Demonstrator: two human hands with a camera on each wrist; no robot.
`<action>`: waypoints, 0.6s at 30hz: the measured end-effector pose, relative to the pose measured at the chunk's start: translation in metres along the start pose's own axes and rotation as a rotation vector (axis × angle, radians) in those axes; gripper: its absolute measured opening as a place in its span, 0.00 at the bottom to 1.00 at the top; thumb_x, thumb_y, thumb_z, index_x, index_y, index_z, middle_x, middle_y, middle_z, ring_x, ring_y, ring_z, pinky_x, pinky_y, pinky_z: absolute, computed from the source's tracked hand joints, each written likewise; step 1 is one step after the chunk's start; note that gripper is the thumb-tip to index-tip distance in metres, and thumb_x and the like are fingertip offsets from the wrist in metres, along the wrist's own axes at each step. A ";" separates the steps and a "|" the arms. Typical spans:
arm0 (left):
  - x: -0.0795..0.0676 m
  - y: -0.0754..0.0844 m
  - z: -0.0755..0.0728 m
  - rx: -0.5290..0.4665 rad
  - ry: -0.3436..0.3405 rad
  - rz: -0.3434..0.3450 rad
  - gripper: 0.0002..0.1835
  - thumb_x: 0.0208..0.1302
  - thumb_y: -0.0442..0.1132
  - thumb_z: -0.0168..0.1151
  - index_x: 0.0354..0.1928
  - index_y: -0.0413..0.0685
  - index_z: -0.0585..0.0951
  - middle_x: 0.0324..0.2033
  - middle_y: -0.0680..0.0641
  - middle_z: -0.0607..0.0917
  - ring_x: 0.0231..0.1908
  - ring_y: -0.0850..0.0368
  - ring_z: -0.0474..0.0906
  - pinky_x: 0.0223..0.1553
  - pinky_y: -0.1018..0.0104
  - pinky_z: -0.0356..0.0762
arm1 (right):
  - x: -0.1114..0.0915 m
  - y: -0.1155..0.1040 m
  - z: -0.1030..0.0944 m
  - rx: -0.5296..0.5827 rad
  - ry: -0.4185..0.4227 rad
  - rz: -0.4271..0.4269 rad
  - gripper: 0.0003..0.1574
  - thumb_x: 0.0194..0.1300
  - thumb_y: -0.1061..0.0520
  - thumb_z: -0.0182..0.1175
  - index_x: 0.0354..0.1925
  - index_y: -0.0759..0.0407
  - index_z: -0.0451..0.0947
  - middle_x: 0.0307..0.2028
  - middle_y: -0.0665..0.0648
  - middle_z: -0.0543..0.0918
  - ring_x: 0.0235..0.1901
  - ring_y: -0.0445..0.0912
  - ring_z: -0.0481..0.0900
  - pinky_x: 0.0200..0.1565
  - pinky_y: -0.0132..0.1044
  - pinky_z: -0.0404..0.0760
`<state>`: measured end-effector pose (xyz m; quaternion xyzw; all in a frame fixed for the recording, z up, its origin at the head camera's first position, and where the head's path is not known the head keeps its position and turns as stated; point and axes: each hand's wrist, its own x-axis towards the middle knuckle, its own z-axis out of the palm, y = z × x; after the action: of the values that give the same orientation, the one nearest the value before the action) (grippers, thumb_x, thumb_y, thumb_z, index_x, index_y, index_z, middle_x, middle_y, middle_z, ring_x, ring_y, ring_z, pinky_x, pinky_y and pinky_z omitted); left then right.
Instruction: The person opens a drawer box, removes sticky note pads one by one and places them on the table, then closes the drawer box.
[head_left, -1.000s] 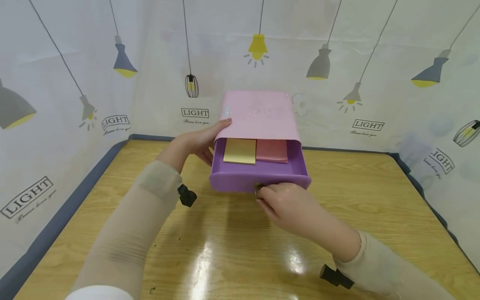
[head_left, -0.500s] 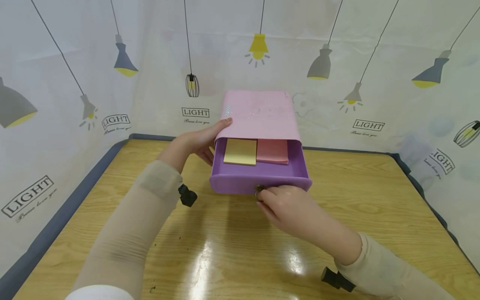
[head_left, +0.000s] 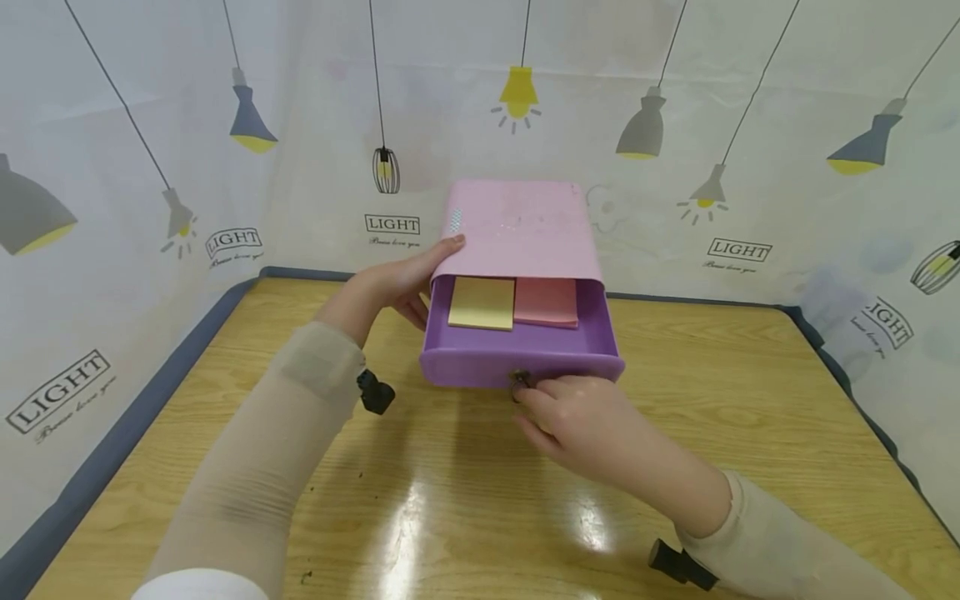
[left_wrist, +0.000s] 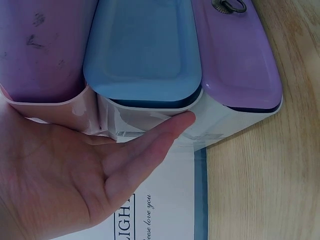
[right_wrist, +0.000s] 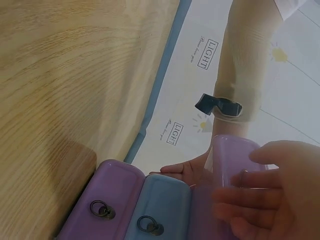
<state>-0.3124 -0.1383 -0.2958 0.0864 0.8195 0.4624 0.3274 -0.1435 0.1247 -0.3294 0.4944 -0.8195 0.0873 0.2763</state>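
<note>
A small cabinet (head_left: 525, 229) with a pink top stands at the back of the table. Its purple top drawer (head_left: 480, 371) is pulled out, with a yellow sticky-note pad (head_left: 482, 303) and a pink sticky-note pad (head_left: 546, 302) side by side inside. My left hand (head_left: 408, 279) steadies the cabinet's left side, thumb on its top; in the left wrist view its fingers (left_wrist: 145, 160) extend nearly straight along the side. At the drawer front, my right hand (head_left: 581, 417) holds the metal ring pull (head_left: 519, 380) with its fingertips. The ring is partly hidden by the fingers.
Below the top drawer sit a blue drawer (right_wrist: 159, 205) and a lower purple drawer (right_wrist: 110, 192), both with ring pulls. The wooden table (head_left: 465, 508) extends in front. A lamp-patterned backdrop (head_left: 315, 125) stands close behind and around it.
My right hand has shifted slightly down and to the right at the ring pull. The left hand, drawer and pads look nearly unchanged.
</note>
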 end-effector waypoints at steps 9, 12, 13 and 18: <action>-0.001 -0.001 0.000 -0.007 0.008 0.005 0.55 0.54 0.84 0.29 0.73 0.53 0.59 0.52 0.33 0.77 0.39 0.36 0.83 0.41 0.47 0.82 | -0.001 -0.001 -0.007 -0.025 0.059 -0.060 0.23 0.75 0.49 0.45 0.39 0.63 0.81 0.24 0.51 0.80 0.19 0.42 0.74 0.23 0.33 0.75; -0.001 -0.001 0.001 -0.004 0.007 -0.001 0.55 0.54 0.85 0.28 0.73 0.54 0.59 0.53 0.34 0.76 0.40 0.36 0.83 0.42 0.47 0.82 | 0.000 -0.002 -0.013 -0.021 0.101 -0.085 0.27 0.77 0.48 0.39 0.38 0.62 0.81 0.23 0.50 0.78 0.18 0.41 0.73 0.22 0.33 0.74; -0.001 -0.001 0.001 -0.003 0.006 0.000 0.55 0.54 0.85 0.28 0.73 0.54 0.59 0.53 0.34 0.76 0.40 0.36 0.83 0.42 0.46 0.81 | 0.001 -0.002 -0.016 -0.023 0.111 -0.088 0.27 0.77 0.48 0.40 0.38 0.62 0.81 0.23 0.50 0.79 0.19 0.42 0.74 0.22 0.34 0.75; -0.001 -0.001 0.000 0.000 0.006 0.010 0.55 0.54 0.84 0.28 0.73 0.53 0.58 0.54 0.33 0.76 0.41 0.37 0.83 0.46 0.44 0.80 | 0.004 0.004 -0.031 0.004 0.141 -0.093 0.24 0.75 0.50 0.44 0.37 0.62 0.81 0.24 0.52 0.81 0.20 0.44 0.76 0.23 0.38 0.78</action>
<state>-0.3111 -0.1390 -0.2965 0.0891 0.8200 0.4643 0.3226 -0.1368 0.1370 -0.3008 0.5253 -0.7739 0.1107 0.3361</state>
